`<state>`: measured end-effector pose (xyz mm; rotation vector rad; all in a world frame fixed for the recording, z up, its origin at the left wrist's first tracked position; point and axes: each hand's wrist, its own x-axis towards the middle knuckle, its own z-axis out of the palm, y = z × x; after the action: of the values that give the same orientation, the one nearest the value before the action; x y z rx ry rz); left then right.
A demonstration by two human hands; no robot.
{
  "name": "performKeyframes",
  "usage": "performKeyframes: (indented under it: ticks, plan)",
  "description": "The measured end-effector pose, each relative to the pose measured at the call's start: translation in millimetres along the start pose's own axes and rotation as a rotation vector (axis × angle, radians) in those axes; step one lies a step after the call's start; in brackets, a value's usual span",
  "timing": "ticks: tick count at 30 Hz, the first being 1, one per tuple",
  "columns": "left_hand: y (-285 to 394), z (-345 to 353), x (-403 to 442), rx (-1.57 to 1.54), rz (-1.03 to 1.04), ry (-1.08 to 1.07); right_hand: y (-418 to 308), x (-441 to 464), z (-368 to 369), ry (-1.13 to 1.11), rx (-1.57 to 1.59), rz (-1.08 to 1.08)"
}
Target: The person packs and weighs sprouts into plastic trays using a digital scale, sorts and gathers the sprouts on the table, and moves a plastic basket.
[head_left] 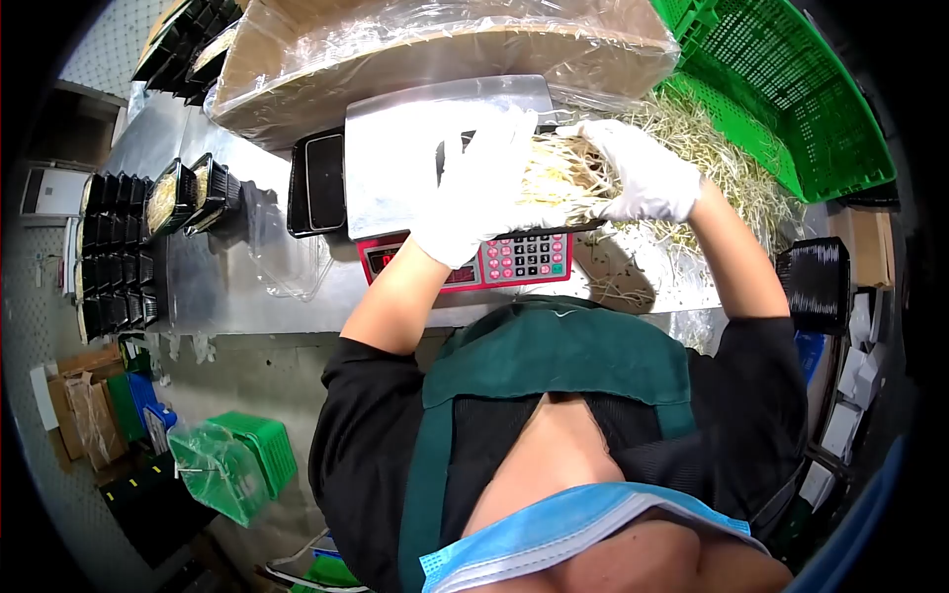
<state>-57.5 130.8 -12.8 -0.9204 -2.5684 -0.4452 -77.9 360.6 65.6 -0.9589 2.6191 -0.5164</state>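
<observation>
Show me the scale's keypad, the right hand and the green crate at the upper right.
Keypad (526, 258): head view, middle of the key rows.
Right hand (649, 176): head view, on its gloved back.
Green crate (776, 84): head view, its perforated inside.

We could read no text: markings on the red scale's (481, 269) keypad (527, 258) were too small.
</observation>
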Motion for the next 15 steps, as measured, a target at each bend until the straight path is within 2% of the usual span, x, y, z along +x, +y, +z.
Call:
performKeyframes:
  ticks: [3, 4, 5, 7, 8, 9, 10, 11, 12, 13, 14, 15]
  plan:
    - [6.1, -6.5, 2.1, 0.093, 0.014, 0.023, 17.1, -16.9, 36.2, 0.249, 0.084, -0.060]
    - [6.2, -9.2, 4.3, 0.015, -0.048, -0.044, 24.1, -18.9, 47.2, 0.313, 0.102, -0.165]
    - [5.7, -9.8, 6.3, -0.059, -0.110, -0.107, 32.3, -16.3, 56.6, 0.337, 0.197, -0.154]
    - [6.8, -9.7, 5.8, -0.138, -0.109, -0.038, 58.8, -13.0, 63.2, 0.316, 0.621, -0.118]
    - [8.0, -11.0, 4.6, -0.130, -0.121, -0.042, 52.4, -22.4, 42.3, 0.397, 0.363, -0.251]
    - [9.2, -11.8, 4.3, -0.123, -0.130, -0.044, 51.0, -32.9, 23.9, 0.343, 0.381, -0.090]
    - [8.8, -7.4, 4.8, -0.119, -0.132, -0.042, 48.8, -44.4, 8.0, 0.378, 0.660, 0.065]
    - [7.0, 0.1, 7.0, -0.438, -0.244, -0.004, 48.8, -53.8, -6.9, 0.405, 0.935, 0.224]
    - [4.7, 7.5, 8.3, -0.761, -0.355, 0.033, 57.2, -57.1, -21.5, 0.452, 0.948, 0.113]
    - [0.6, 6.2, 10.4, -0.372, -0.245, -0.037, 62.9, -59.0, -32.0, 0.496, 0.962, 0.005]
    - [10.7, -9.6, 18.2, -0.228, -0.308, -0.140, 50.5, -54.1, -36.8, 0.661, 1.066, -0.100]
    - [20.0, -25.7, 25.3, -0.077, -0.367, -0.236, 65.4, -52.8, -38.0, 0.729, 0.874, -0.023]
